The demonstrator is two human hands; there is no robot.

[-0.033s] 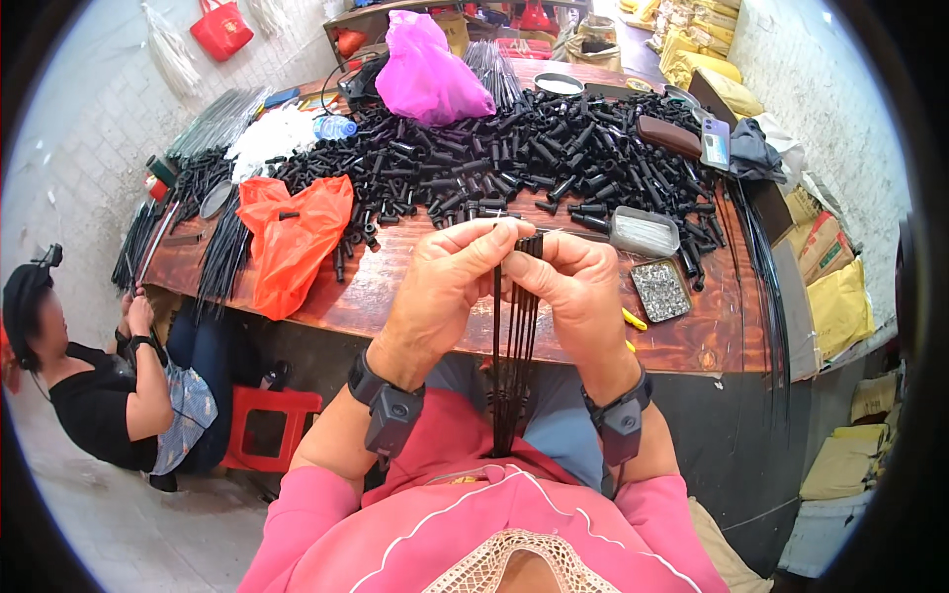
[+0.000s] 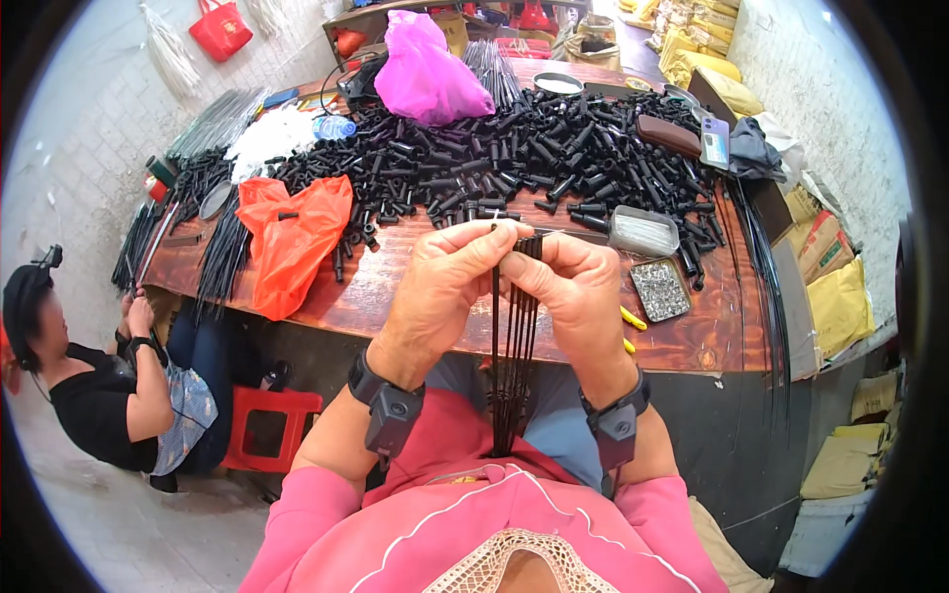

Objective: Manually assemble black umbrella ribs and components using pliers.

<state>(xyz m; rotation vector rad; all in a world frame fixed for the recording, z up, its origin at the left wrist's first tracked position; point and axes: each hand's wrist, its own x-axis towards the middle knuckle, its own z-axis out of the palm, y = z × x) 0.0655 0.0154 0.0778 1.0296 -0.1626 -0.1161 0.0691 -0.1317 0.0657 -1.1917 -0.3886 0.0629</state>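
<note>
Close together in front of my chest, both hands are raised just over the near side of the wooden table. My left hand [image 2: 420, 296] is closed, its thumb and forefinger pinching the top of one thin black rod [image 2: 496, 326]. Beside it, my right hand [image 2: 583, 306] grips the upper ends of a small bundle of thin black rods [image 2: 516, 346] between thumb and fingers. The rods hang down toward my lap. Small light-coloured tips show at the left fingertips, too fine to make out.
A wooden table [image 2: 405, 267] carries a wide heap of black tubular parts [image 2: 465, 158], an orange plastic bag [image 2: 297, 237], a pink bag [image 2: 425, 74], a clear plastic box [image 2: 645, 233] and a tin of small metal pieces [image 2: 660, 290]. A co-worker [image 2: 99, 395] sits at left near a red stool [image 2: 267, 427].
</note>
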